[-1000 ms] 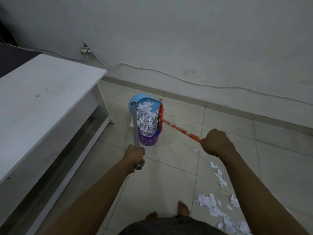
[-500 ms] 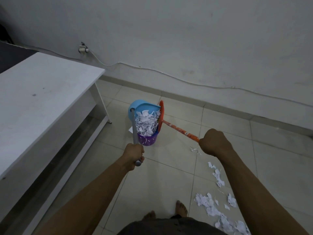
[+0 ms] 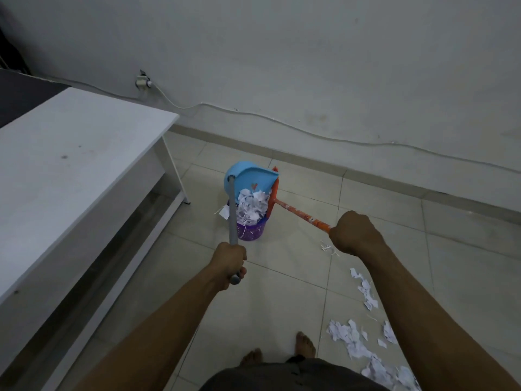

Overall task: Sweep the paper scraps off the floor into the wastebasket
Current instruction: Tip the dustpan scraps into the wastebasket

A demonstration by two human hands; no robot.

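Note:
A blue dustpan [image 3: 251, 176] is tipped over a small purple wastebasket [image 3: 251, 231] on the tiled floor, and white paper scraps [image 3: 252, 206] are heaped between pan and basket. My left hand [image 3: 229, 262] grips the dustpan's grey handle [image 3: 232, 218]. My right hand [image 3: 356, 232] grips the orange broom handle [image 3: 303, 215], whose orange head [image 3: 273, 197] stands against the right side of the pan. More paper scraps [image 3: 363, 342] lie on the floor at the lower right.
A white table [image 3: 70, 165] with a lower shelf fills the left side, its leg close to the basket. A white cable [image 3: 282, 121] runs along the wall from a socket [image 3: 142, 81]. My bare feet [image 3: 304, 344] stand at the bottom centre.
The dustpan has tipped further, and most of the scraps have slid down from it into the wastebasket. Both hands keep their grips.

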